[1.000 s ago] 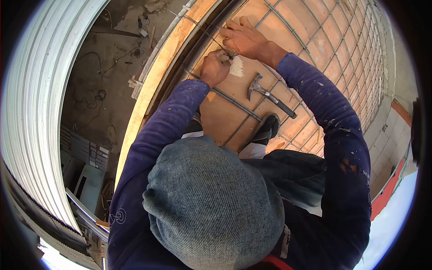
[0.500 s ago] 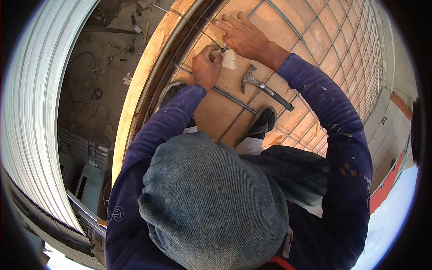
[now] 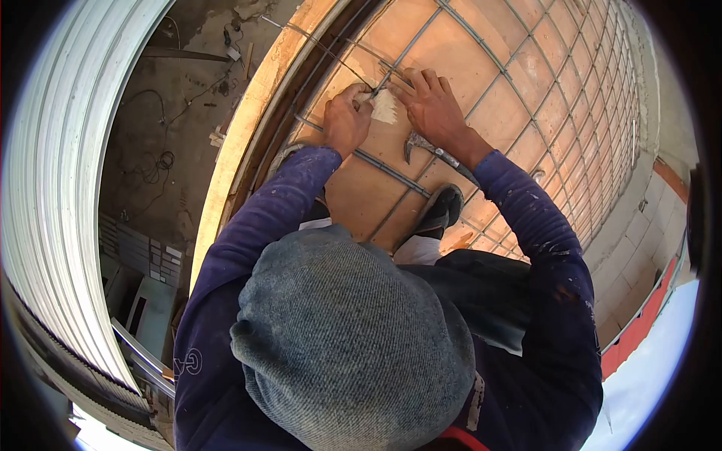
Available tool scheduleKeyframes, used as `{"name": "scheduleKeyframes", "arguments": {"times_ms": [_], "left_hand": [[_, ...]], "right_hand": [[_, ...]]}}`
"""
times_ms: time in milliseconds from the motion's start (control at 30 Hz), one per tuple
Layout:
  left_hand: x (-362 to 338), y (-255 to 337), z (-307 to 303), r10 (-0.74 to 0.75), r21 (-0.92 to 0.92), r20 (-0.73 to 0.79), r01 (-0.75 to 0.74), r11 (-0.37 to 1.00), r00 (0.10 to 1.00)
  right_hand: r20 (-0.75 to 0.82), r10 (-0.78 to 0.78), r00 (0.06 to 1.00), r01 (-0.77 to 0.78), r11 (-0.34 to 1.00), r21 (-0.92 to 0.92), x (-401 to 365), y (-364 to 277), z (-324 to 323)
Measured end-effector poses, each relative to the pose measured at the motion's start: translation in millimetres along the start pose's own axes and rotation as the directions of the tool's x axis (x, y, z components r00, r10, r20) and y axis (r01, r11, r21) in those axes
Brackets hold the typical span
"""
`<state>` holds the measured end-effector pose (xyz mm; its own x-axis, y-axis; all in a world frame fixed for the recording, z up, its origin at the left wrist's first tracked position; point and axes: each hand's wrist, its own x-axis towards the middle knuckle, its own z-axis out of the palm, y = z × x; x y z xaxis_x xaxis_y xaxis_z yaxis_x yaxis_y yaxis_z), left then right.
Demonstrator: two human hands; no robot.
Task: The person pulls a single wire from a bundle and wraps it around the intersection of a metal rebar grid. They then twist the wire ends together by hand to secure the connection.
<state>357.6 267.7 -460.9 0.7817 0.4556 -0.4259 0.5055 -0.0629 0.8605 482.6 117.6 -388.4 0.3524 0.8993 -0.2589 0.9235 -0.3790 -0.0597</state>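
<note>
My left hand point(image 3: 347, 120) is closed on a thin tie wire point(image 3: 331, 51) at a crossing of the rebar mesh point(image 3: 481, 45) laid over orange plywood formwork point(image 3: 421, 52). A pale patch point(image 3: 385, 110) marks the board just beside that crossing. My right hand point(image 3: 432, 105) lies flat with its fingers spread, fingertips at the same crossing. A claw hammer point(image 3: 421, 147) lies on the board, partly under my right wrist. My shoe point(image 3: 444, 210) stands on the board below it.
The wooden edge beam point(image 3: 248, 128) borders the formwork on the left, with a drop to a concrete floor point(image 3: 165, 98) strewn with cables. Corrugated metal sheeting point(image 3: 60, 173) curves at far left. A block wall point(image 3: 632, 248) runs along the right.
My right hand has pulled back toward me from above the crossing and now covers part of the hammer. My left hand stays closed on the wire at the crossing.
</note>
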Motion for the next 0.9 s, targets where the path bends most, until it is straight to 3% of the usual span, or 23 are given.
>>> {"name": "scheduleKeyframes", "arguments": {"times_ms": [33,133,300,367,433,567,700,767,833,900], "left_hand": [[-0.3,1.0,-1.8,0.003,-0.015,0.017,-0.003,1.000,1.000],[-2.2,4.4,-4.5,-0.039,-0.019,0.040,0.039,0.999,0.998],[-2.5,10.9,-8.6,-0.076,-0.011,0.053,0.077,0.997,0.996],[-0.8,5.7,-7.8,-0.058,-0.088,0.086,0.066,0.994,0.995],[-1.2,2.8,-5.6,-0.065,-0.095,0.068,0.072,0.993,0.996],[-0.4,3.1,-4.7,-0.047,-0.088,0.053,0.052,0.995,0.997],[0.1,-5.3,0.7,-0.013,-0.183,0.024,0.017,0.983,1.000],[1.2,-4.0,-1.1,-0.013,-0.131,0.033,0.017,0.991,0.999],[0.2,2.5,-3.8,-0.002,-0.108,0.034,0.006,0.994,0.999],[-11.9,2.7,-4.6,-0.001,-0.079,0.038,0.004,0.997,0.999]], "right_hand": [[-0.094,-0.031,0.995,0.029,0.999,-0.023,-3.0,-1.1,5.4],[-0.149,0.019,0.989,-0.033,0.995,-0.094,-8.4,-8.7,14.9],[-0.171,0.120,0.978,-0.130,0.990,-0.051,-3.5,-23.6,21.4],[-0.201,0.170,0.965,-0.179,0.983,-0.028,6.4,-30.4,22.6],[-0.144,0.258,0.955,-0.246,0.964,0.097,4.6,-40.2,22.1],[-0.211,0.287,0.934,-0.272,0.957,0.099,7.5,-54.7,36.1],[-0.162,0.334,0.928,-0.320,0.941,0.108,5.9,-62.7,33.5],[-0.155,0.337,0.929,-0.323,0.940,0.111,2.7,-62.5,31.5],[-0.029,0.394,0.919,-0.391,0.918,0.068,6.2,-59.3,30.6],[-0.046,0.346,0.937,-0.344,0.938,0.042,5.7,-58.2,27.3]]}}
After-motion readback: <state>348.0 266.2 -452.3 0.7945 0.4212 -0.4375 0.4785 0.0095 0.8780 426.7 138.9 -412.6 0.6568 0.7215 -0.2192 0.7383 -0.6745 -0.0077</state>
